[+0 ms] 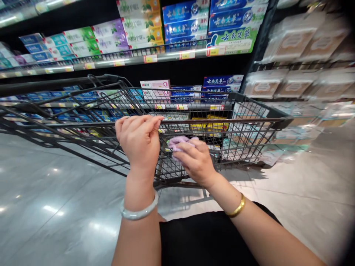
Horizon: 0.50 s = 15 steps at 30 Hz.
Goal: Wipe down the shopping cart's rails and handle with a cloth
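Note:
My left hand (140, 140) is wrapped over the top rail of a black wire shopping cart (244, 120), its knuckles upward. In my right hand (198, 162) is a bunched light-purple cloth (177, 141), pinched between the fingers against the cart's wire side, just below the rail. Part of the cloth is hidden under the fingers. A pale bangle (140, 214) circles my left wrist, and a gold bangle (237, 207) my right forearm.
Shelves beyond the cart carry stacked toothpaste boxes (179, 16) above a price-tag rail (122, 61). At the right, packs of cotton swabs (263, 87) hang on hooks, partly blurred. A shiny grey tiled floor (55, 192) lies under the cart.

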Tool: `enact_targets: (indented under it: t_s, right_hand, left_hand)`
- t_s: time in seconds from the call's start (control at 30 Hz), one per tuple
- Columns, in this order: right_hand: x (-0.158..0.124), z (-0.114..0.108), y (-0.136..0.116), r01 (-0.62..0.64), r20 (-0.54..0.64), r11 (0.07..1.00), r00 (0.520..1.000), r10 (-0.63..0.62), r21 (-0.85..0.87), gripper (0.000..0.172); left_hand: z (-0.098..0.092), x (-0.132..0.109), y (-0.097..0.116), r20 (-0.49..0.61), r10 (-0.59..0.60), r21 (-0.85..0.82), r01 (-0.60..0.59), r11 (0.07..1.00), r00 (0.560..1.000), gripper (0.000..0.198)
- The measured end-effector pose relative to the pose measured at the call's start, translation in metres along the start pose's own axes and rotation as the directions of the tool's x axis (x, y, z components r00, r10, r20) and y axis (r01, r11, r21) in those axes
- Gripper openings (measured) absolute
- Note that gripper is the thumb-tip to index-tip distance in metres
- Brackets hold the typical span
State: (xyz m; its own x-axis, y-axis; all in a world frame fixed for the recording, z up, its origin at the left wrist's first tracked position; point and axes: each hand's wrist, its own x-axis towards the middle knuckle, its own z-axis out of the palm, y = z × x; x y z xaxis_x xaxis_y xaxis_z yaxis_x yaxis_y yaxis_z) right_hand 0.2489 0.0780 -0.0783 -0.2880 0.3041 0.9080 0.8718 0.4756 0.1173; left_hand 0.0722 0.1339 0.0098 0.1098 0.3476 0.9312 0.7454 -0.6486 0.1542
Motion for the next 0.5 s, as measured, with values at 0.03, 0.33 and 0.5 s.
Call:
enact_targets:
  t_s: [0.03, 0.33, 0.5]
  right_hand:
    - [-0.001, 0.001, -0.002, 0.023, 0.022, 1.000, 1.000, -0.022, -0.006, 0.017]
    - [-0.012, 0.003, 0.003, -0.017, -0.063, 0.998, 0.998, 0.013, -0.058, 0.015]
    - [-0.025, 0.005, 0.002, 0.077, 0.057, 0.993, 0.996, -0.072, -0.090, 0.013]
  left_hand:
    - [0.000, 0.000, 0.000, 0.003, 0.000, 0.000, 0.000, 1.000, 1.000, 0.024]
    - [0.000, -0.001, -0.001, 0.014, 0.008, 0.002, -0.008, 1.000, 1.000, 0.024]
    - [-0.001, 0.000, -0.002, 0.023, -0.012, -0.014, 0.012, 1.000, 1.000, 0.024]
